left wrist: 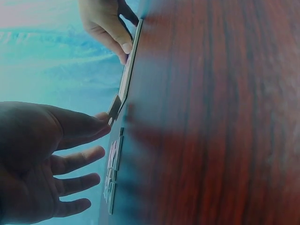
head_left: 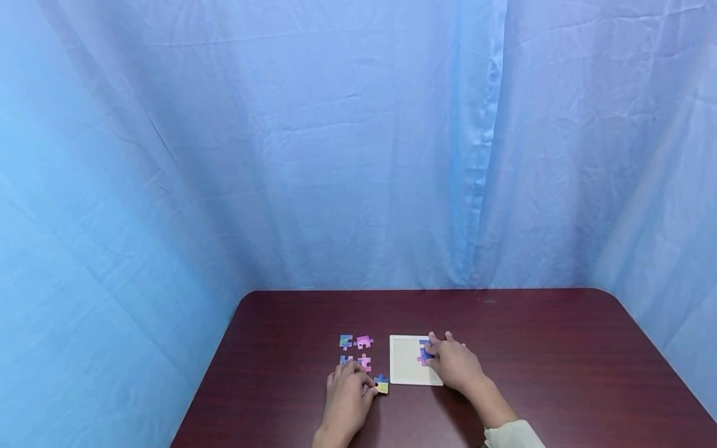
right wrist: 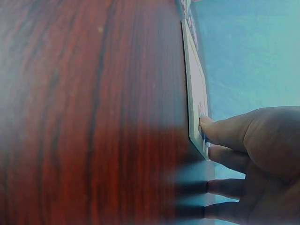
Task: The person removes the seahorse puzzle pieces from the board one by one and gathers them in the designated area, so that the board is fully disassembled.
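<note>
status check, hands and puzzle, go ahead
Left hand touching blue-yellow piece at its fingertips. Right hand pressing blue piece into white tray. Four loose pieces left of tray, nothing blocking.
</note>
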Motion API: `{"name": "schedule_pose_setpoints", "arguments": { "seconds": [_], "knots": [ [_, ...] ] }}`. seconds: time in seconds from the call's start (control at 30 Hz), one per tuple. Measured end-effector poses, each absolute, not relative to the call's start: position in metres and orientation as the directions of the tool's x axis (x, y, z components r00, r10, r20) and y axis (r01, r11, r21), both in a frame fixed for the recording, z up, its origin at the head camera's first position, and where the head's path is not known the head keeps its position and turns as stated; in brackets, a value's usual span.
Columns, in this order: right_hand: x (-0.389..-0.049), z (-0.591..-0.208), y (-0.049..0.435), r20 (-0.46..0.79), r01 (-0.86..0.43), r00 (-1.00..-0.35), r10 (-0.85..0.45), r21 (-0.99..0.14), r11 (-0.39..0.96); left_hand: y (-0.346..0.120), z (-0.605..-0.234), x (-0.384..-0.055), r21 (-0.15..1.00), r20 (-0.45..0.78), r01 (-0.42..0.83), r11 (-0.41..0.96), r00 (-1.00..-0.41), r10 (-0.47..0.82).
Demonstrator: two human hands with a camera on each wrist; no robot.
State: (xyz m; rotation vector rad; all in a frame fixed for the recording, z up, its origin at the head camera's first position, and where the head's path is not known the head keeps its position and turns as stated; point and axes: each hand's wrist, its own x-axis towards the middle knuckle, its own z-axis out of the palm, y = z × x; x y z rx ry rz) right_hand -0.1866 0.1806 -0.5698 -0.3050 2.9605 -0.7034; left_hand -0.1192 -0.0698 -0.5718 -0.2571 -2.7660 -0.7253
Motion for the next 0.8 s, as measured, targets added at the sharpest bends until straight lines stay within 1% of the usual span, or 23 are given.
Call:
{"name": "schedule_pose_setpoints", "arguments": {
  "seconds": [0.23,0.53,0.8],
  "knots": [
    [-0.1866,-0.5701,0.1792,-0.031,-0.175,-0.977,-0.211,-0.453,0.874,-0.0721,-0.5703,-0.1186,0.468,0.281,0.23,0.854,-0.954,0.103],
    [-0.1868,-0.5711,0.1797,-0.042,-0.175,-0.975,-0.219,-0.464,0.869,-0.0723,-0.5681,-0.1179,0.461,0.314,0.252,0.851,-0.943,0.109],
    [-0.1868,-0.569,0.1852,-0.072,-0.183,-0.965,-0.251,-0.498,0.847,-0.0644,-0.5705,-0.1174,0.482,0.28,0.259,0.837,-0.951,0.134]
  ]
}}
